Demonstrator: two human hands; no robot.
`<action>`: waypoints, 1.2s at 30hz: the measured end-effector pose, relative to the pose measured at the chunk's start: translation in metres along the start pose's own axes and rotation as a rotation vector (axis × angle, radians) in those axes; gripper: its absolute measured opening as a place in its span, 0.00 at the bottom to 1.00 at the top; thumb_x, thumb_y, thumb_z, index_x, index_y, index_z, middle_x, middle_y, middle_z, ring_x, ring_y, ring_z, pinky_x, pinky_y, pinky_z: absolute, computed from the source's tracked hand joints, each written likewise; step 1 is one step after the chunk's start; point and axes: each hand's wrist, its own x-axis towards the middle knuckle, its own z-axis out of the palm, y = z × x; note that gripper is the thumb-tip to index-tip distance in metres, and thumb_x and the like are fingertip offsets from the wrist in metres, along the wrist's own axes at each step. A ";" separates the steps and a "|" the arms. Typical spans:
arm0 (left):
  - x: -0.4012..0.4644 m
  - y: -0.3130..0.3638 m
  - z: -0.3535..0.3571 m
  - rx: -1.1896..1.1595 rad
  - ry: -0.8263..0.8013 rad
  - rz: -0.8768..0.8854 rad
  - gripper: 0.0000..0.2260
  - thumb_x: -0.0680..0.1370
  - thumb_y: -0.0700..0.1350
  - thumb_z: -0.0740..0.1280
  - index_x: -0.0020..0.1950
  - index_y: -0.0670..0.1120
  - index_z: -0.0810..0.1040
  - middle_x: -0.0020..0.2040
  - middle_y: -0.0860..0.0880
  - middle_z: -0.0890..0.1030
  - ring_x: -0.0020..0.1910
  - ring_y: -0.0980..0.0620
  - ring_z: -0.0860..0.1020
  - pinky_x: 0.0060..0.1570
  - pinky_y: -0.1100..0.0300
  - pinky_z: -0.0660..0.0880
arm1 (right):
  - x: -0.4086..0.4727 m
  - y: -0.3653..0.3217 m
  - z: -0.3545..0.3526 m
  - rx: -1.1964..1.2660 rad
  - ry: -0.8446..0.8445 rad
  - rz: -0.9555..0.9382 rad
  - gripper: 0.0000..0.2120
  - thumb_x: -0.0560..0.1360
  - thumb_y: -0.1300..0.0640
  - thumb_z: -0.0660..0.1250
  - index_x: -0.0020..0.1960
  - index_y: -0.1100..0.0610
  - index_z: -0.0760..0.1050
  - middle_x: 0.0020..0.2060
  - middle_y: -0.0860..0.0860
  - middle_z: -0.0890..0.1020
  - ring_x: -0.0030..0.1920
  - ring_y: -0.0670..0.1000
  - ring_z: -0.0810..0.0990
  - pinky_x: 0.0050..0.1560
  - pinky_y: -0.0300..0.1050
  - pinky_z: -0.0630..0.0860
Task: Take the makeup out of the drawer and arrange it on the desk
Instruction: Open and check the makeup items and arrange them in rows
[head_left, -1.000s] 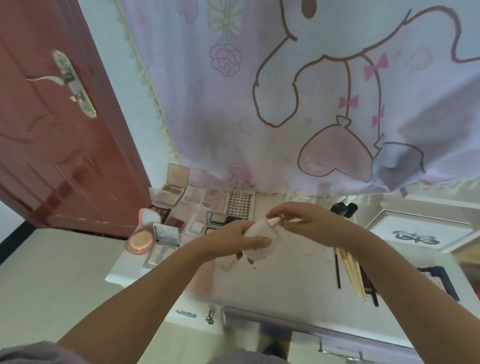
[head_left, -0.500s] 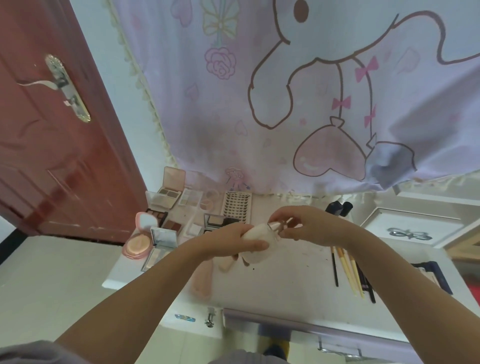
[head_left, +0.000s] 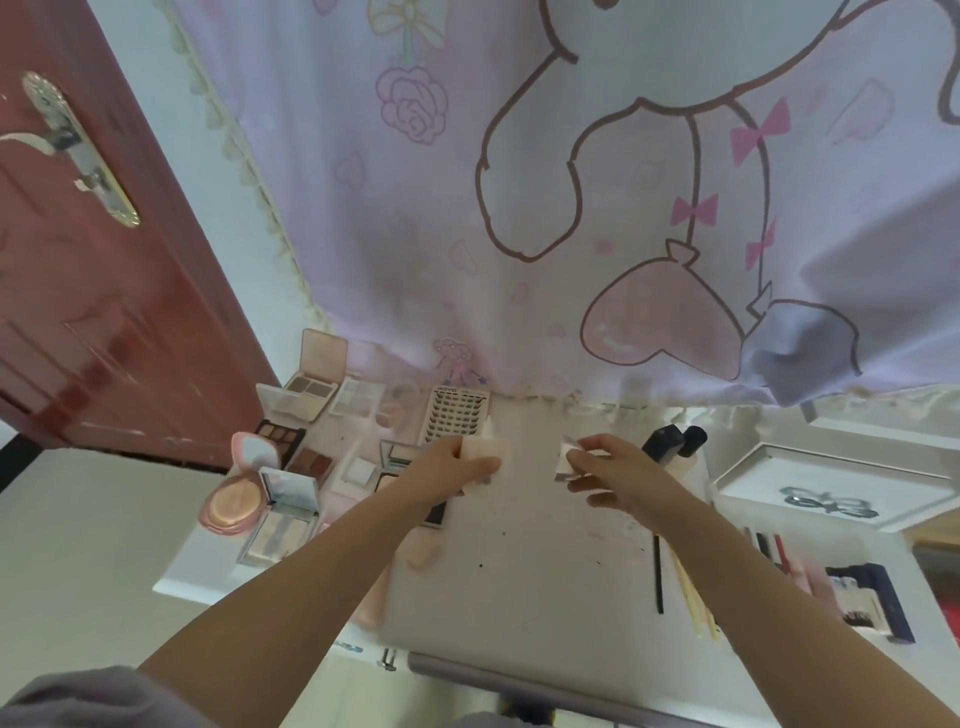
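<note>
My left hand (head_left: 452, 470) grips a small white bottle (head_left: 485, 447) with a thin nozzle pointing up, over the middle of the white desk (head_left: 545, 561). A little to the right, my right hand (head_left: 608, 470) pinches the bottle's clear cap (head_left: 569, 460), apart from the bottle. Open eyeshadow palettes (head_left: 306, 397), a round pink compact (head_left: 236, 506) and a false-lash card (head_left: 457, 413) lie on the desk's left and back. Dark bottles (head_left: 670, 444) stand at the right, with several brushes and pencils (head_left: 680, 582) in front of them.
A pink cartoon curtain (head_left: 571, 208) hangs behind the desk. A red door (head_left: 93, 291) stands at the left. A white tray with a bow (head_left: 831, 488) sits at the right. The drawer's front edge (head_left: 519, 680) shows below the desk.
My right hand has pulled the cap off the bottle and moved right. The hands, together before, are now apart, and the view has shifted closer to the desk.
</note>
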 end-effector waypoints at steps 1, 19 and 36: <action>0.010 0.002 0.006 0.027 0.041 0.008 0.16 0.73 0.50 0.71 0.57 0.45 0.77 0.49 0.48 0.82 0.51 0.47 0.80 0.55 0.52 0.77 | 0.011 0.003 0.002 0.009 0.003 0.029 0.12 0.78 0.55 0.65 0.60 0.57 0.72 0.46 0.54 0.82 0.41 0.49 0.81 0.37 0.39 0.76; 0.152 0.010 0.065 0.312 0.446 0.033 0.15 0.75 0.45 0.68 0.58 0.41 0.71 0.56 0.43 0.72 0.53 0.45 0.72 0.55 0.53 0.71 | 0.188 0.019 0.024 -0.171 0.194 0.063 0.06 0.77 0.53 0.64 0.45 0.55 0.72 0.40 0.54 0.80 0.42 0.57 0.81 0.48 0.54 0.80; 0.077 0.020 0.124 0.308 0.187 0.340 0.14 0.76 0.44 0.66 0.61 0.47 0.70 0.53 0.51 0.72 0.51 0.54 0.72 0.51 0.57 0.72 | 0.056 -0.039 -0.084 -0.865 0.146 -0.227 0.12 0.79 0.54 0.61 0.61 0.52 0.74 0.54 0.49 0.75 0.45 0.48 0.76 0.45 0.40 0.72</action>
